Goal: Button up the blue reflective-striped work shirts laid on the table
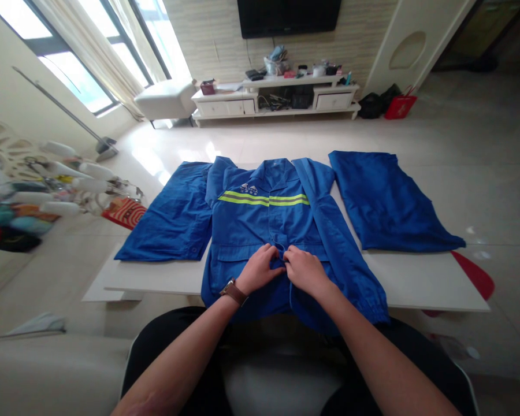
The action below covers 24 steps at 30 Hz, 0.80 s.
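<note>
A blue work jacket (242,222) with a yellow-green and grey reflective stripe lies front up, its collar away from me. My left hand (260,269) is closed on the edge of the front opening, below the chest stripe. Right beside it, my right hand (304,267) pinches the opposite edge of the same opening. The fingertips of both hands nearly meet; the small part between them is hidden. Above the hands the front lies together, while below them the edges hang apart. One sleeve (338,225) stretches down the jacket's right side.
Folded blue cloth (169,214) lies left of the jacket and another blue garment (390,202) lies right, all on a white table (429,280). A red seat edge (474,277) shows under the right end. Beyond stands a white TV cabinet (225,108).
</note>
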Each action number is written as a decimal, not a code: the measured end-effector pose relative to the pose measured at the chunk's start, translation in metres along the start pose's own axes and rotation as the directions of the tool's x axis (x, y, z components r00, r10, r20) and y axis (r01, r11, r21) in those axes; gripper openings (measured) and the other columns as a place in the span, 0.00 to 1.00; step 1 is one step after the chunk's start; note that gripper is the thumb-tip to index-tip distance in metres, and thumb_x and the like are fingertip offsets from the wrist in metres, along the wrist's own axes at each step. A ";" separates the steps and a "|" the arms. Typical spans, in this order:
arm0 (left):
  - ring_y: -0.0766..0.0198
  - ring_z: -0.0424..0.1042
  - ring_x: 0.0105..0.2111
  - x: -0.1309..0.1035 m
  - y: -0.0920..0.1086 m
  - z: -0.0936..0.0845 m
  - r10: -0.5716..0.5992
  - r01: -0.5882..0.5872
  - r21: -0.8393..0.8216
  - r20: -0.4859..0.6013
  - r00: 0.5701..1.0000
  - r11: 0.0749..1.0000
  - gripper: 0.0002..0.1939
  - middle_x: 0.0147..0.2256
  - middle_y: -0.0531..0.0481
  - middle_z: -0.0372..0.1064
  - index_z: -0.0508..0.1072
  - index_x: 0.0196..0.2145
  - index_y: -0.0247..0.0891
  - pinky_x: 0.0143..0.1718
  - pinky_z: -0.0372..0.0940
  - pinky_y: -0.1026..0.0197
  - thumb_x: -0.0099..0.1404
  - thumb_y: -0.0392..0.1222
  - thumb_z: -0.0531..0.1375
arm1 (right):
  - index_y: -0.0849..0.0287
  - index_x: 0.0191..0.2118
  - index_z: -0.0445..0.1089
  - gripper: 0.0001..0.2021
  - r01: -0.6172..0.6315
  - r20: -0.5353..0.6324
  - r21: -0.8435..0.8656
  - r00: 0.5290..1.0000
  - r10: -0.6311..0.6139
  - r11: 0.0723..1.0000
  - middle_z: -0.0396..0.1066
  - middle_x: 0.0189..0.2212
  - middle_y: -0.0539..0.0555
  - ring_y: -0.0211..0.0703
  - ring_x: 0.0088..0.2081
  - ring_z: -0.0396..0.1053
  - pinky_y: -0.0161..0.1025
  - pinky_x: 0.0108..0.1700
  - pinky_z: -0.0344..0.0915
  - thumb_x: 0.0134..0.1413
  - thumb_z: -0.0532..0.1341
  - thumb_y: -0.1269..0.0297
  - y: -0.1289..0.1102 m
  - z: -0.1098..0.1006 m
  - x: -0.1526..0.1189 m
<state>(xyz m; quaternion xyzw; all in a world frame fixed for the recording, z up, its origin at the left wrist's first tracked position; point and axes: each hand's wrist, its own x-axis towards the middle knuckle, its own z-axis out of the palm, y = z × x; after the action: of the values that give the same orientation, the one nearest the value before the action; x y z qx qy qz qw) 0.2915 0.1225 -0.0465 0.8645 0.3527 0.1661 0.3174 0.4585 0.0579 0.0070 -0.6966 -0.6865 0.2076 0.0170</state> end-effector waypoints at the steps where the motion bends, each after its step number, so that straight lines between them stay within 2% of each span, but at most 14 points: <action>1: 0.58 0.66 0.41 0.000 0.002 0.000 0.002 -0.002 0.030 0.001 1.000 1.000 0.10 0.39 0.50 0.65 0.66 0.38 0.41 0.41 0.62 0.59 0.64 0.43 0.65 | 0.55 0.46 0.73 0.13 0.004 -0.002 -0.005 1.000 -0.004 1.000 0.73 0.49 0.55 0.46 0.45 0.74 0.38 0.40 0.62 0.68 0.51 0.67 0.000 0.000 0.000; 5: 0.58 0.67 0.40 -0.001 0.006 0.000 -0.002 0.002 0.110 0.004 1.000 0.994 0.10 0.39 0.50 0.65 0.66 0.38 0.41 0.42 0.62 0.58 0.66 0.45 0.64 | 0.55 0.46 0.73 0.13 0.019 0.001 -0.026 1.000 -0.019 0.999 0.73 0.48 0.55 0.45 0.45 0.74 0.38 0.40 0.62 0.68 0.50 0.67 0.001 0.002 0.000; 13: 0.61 0.70 0.40 -0.003 0.008 0.003 -0.032 0.030 0.076 0.028 0.999 0.997 0.07 0.40 0.51 0.67 0.69 0.42 0.41 0.40 0.63 0.61 0.67 0.42 0.62 | 0.56 0.48 0.73 0.14 0.034 0.033 -0.050 0.999 -0.032 0.998 0.72 0.49 0.58 0.46 0.46 0.74 0.38 0.43 0.64 0.68 0.51 0.68 -0.001 0.005 0.002; 24: 0.59 0.74 0.39 -0.004 0.008 0.001 -0.045 0.029 0.169 0.096 0.994 0.985 0.03 0.39 0.50 0.75 0.71 0.38 0.41 0.38 0.62 0.61 0.65 0.38 0.61 | 0.57 0.50 0.74 0.16 0.102 0.074 -0.080 0.993 -0.096 0.992 0.74 0.49 0.58 0.49 0.47 0.75 0.40 0.45 0.66 0.65 0.52 0.70 -0.005 0.010 0.004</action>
<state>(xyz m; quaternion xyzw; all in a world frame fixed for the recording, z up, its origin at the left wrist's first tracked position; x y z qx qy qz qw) 0.2934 0.1142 -0.0422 0.8886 0.3651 0.0866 0.2639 0.4508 0.0591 -0.0016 -0.6541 -0.7285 0.2018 -0.0258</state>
